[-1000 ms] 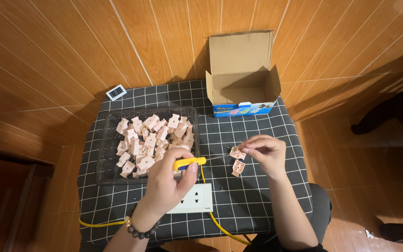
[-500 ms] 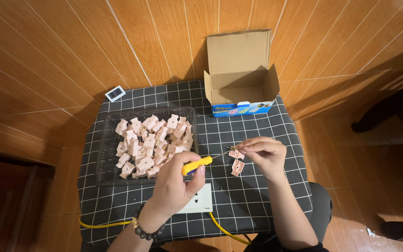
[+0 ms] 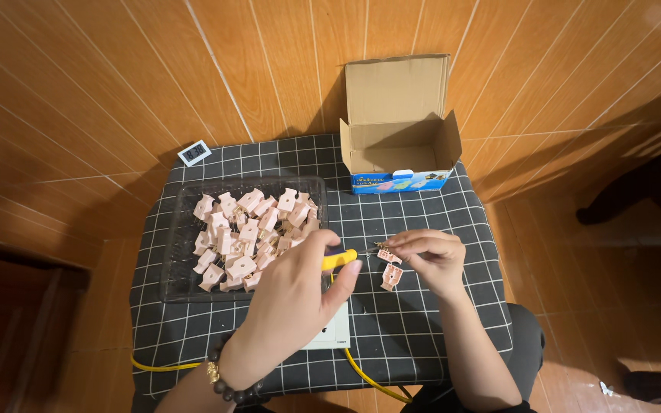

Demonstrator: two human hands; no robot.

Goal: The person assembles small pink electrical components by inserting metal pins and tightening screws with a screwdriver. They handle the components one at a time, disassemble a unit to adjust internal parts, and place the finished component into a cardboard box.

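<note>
Looking down, I see my left hand (image 3: 296, 294) gripping a yellow-handled screwdriver (image 3: 340, 258), its tip pointing right toward a small pink plastic part (image 3: 389, 255) pinched between the fingertips of my right hand (image 3: 431, 260). A second pink part (image 3: 391, 276) hangs just below it. Both hands hover over a bench covered by a black grid-patterned cloth (image 3: 415, 222). To the left, a dark tray (image 3: 181, 283) holds a heap of pink parts (image 3: 250, 237). An open cardboard box (image 3: 399, 126) stands behind; a white socket plate (image 3: 334, 333) with a yellow cable (image 3: 369, 378) lies near me.
</note>
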